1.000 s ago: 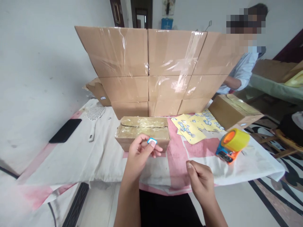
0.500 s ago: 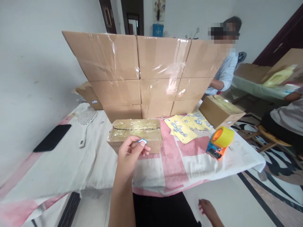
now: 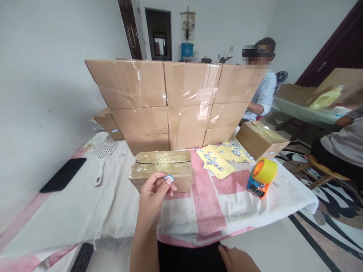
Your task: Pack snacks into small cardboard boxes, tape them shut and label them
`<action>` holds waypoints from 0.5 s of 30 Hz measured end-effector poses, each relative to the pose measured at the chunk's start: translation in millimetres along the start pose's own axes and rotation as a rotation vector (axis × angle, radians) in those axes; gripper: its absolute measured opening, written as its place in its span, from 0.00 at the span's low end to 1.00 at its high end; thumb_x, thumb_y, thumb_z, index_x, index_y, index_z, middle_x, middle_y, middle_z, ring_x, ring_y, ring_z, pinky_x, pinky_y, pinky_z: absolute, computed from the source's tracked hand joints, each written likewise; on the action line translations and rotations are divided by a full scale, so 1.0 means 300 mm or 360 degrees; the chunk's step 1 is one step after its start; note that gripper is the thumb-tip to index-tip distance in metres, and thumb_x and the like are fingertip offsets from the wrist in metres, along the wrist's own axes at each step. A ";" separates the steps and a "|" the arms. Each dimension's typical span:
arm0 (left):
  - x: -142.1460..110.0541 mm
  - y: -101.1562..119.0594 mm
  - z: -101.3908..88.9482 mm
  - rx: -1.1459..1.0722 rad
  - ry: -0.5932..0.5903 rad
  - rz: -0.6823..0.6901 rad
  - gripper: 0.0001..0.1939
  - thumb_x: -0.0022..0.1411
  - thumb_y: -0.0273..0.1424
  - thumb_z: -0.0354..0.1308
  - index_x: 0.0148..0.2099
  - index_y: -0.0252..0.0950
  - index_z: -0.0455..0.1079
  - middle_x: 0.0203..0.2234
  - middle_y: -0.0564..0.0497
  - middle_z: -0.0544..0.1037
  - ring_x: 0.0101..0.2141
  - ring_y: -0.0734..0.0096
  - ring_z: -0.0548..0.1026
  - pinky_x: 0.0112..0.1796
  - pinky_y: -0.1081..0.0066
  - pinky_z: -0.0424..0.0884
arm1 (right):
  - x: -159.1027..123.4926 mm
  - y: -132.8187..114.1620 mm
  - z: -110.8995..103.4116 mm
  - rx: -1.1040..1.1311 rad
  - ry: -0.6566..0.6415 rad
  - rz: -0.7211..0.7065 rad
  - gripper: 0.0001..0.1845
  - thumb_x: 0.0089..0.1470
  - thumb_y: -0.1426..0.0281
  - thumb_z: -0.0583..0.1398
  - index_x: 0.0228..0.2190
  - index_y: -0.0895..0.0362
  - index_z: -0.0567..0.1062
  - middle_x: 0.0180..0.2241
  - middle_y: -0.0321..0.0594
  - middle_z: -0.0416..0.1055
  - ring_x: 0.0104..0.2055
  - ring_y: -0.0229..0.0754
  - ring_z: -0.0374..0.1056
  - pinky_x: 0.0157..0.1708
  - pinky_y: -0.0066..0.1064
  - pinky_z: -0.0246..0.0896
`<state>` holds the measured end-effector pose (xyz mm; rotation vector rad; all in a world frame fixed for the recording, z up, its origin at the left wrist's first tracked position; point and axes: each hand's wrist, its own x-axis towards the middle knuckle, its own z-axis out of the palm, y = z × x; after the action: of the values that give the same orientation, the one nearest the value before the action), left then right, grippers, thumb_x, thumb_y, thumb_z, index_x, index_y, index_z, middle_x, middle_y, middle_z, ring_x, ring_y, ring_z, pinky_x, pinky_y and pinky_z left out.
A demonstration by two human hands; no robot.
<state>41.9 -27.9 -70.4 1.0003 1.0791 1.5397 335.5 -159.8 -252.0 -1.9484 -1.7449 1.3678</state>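
Note:
My left hand [image 3: 154, 194] is raised in front of a small taped cardboard box [image 3: 161, 169] and pinches a small blue-and-white sticker [image 3: 169, 178] between thumb and fingertips. The box lies flat on the white and pink cloth of the table [image 3: 113, 204]. My right hand [image 3: 236, 259] rests low at the bottom edge, over my dark lap; only its back and thumb show, so its fingers are hidden. Yellow sticker sheets [image 3: 219, 156] lie to the right of the box.
A wall of stacked taped cartons [image 3: 176, 102] stands behind the box. An orange tape dispenser [image 3: 262, 176], another carton [image 3: 262, 139], a black phone [image 3: 62, 180] and a white slotted scoop [image 3: 103, 155] lie on the table. A person in a light shirt [image 3: 262, 96] sits at the back right.
My right hand has dropped from in front of the table down to my lap. The left hand has kept the sticker and stayed by the box. The view has tilted upward.

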 end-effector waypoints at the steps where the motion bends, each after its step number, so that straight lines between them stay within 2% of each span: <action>1: 0.001 0.002 0.003 0.0000 0.0006 0.0004 0.13 0.58 0.39 0.69 0.37 0.37 0.71 0.20 0.55 0.77 0.20 0.75 0.72 0.26 0.75 0.69 | -0.019 0.008 0.014 -0.0088 0.0003 -0.0020 0.34 0.50 0.42 0.61 0.46 0.55 0.83 0.31 0.51 0.80 0.38 0.58 0.77 0.44 0.44 0.68; 4: -0.002 0.015 0.011 0.0012 0.0020 0.0009 0.12 0.58 0.38 0.69 0.37 0.37 0.73 0.20 0.55 0.76 0.22 0.74 0.72 0.27 0.74 0.69 | -0.013 0.020 0.054 0.0028 -0.0086 -0.0145 0.39 0.50 0.39 0.59 0.49 0.56 0.81 0.21 0.42 0.74 0.28 0.50 0.73 0.35 0.37 0.66; 6: -0.007 0.024 0.012 0.0017 0.0023 0.0018 0.12 0.58 0.38 0.68 0.37 0.37 0.73 0.20 0.55 0.76 0.22 0.74 0.72 0.27 0.73 0.70 | 0.044 0.016 0.058 0.0274 -0.0060 -0.0046 0.44 0.54 0.35 0.49 0.48 0.58 0.80 0.16 0.36 0.67 0.21 0.46 0.68 0.31 0.37 0.65; 8: -0.012 0.030 0.011 0.0010 0.0029 0.0040 0.12 0.57 0.39 0.69 0.37 0.37 0.73 0.19 0.55 0.75 0.22 0.73 0.72 0.27 0.73 0.70 | 0.113 0.005 0.038 0.0381 0.0047 0.0131 0.49 0.57 0.34 0.42 0.47 0.61 0.79 0.16 0.39 0.69 0.23 0.49 0.70 0.34 0.41 0.68; 9: -0.015 0.033 0.010 0.0003 0.0036 0.0052 0.12 0.57 0.39 0.69 0.37 0.37 0.73 0.19 0.55 0.75 0.22 0.74 0.72 0.27 0.74 0.70 | 0.140 -0.005 0.024 0.0377 0.0075 0.0168 0.50 0.57 0.34 0.42 0.49 0.62 0.79 0.22 0.44 0.75 0.29 0.53 0.75 0.39 0.43 0.70; 10: -0.017 0.036 0.009 -0.0005 0.0044 0.0063 0.12 0.57 0.39 0.69 0.36 0.37 0.73 0.19 0.55 0.76 0.22 0.74 0.72 0.27 0.74 0.70 | 0.156 -0.016 0.011 0.0357 0.0058 0.0139 0.50 0.57 0.35 0.43 0.52 0.62 0.78 0.32 0.50 0.80 0.39 0.56 0.78 0.47 0.45 0.70; 11: -0.019 0.038 0.009 -0.0009 0.0047 0.0072 0.12 0.57 0.39 0.69 0.36 0.37 0.73 0.19 0.55 0.76 0.22 0.74 0.72 0.27 0.74 0.70 | 0.160 -0.031 0.000 0.0336 0.0004 0.0073 0.49 0.57 0.36 0.45 0.55 0.61 0.77 0.44 0.54 0.81 0.51 0.57 0.76 0.55 0.44 0.66; 13: -0.022 0.042 0.010 -0.0005 0.0026 0.0083 0.13 0.57 0.39 0.69 0.36 0.37 0.73 0.19 0.55 0.76 0.22 0.74 0.72 0.27 0.74 0.69 | 0.127 -0.065 -0.007 0.0286 -0.0123 -0.0028 0.46 0.58 0.38 0.50 0.63 0.58 0.71 0.62 0.53 0.71 0.66 0.56 0.64 0.65 0.42 0.57; 15: -0.024 0.043 0.014 0.0007 -0.0018 0.0093 0.13 0.57 0.40 0.69 0.36 0.37 0.73 0.19 0.54 0.76 0.22 0.74 0.72 0.27 0.74 0.70 | 0.062 -0.102 -0.002 0.0164 -0.0150 -0.0082 0.47 0.54 0.41 0.58 0.66 0.57 0.67 0.67 0.53 0.64 0.69 0.60 0.60 0.68 0.46 0.53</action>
<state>44.0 -36.2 -57.7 1.0508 1.0543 1.5774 312.8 -134.9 -240.5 -1.8003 -1.7152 1.5229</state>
